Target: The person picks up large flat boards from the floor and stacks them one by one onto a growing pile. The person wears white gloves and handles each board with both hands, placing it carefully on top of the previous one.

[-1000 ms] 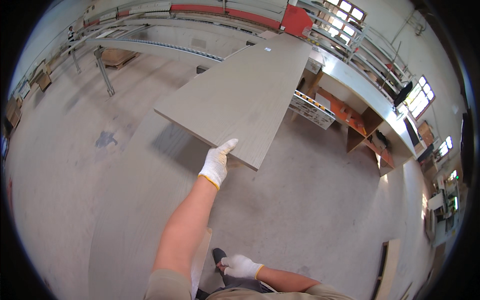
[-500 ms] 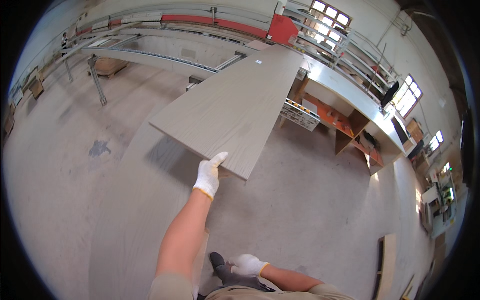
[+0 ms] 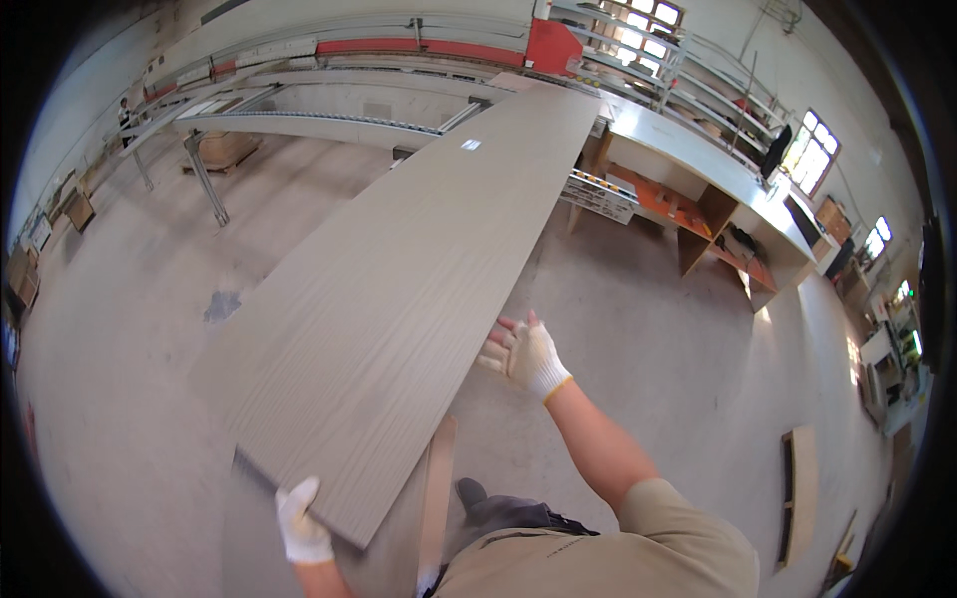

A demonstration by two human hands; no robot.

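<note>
- Left hand (image 3: 302, 523), gloved, now grips the near end of the board (image 3: 399, 299); earlier it was on that end farther out.
- The board has come much closer, stretching from the bench (image 3: 698, 164) over the floor (image 3: 130, 329).
- Right hand (image 3: 525, 354), earlier low by the body, is raised, fingers spread, empty, at the board's right edge.

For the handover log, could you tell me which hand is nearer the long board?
Left. The left hand grips the long board at its near end; the right hand is open beside its right edge.
</note>
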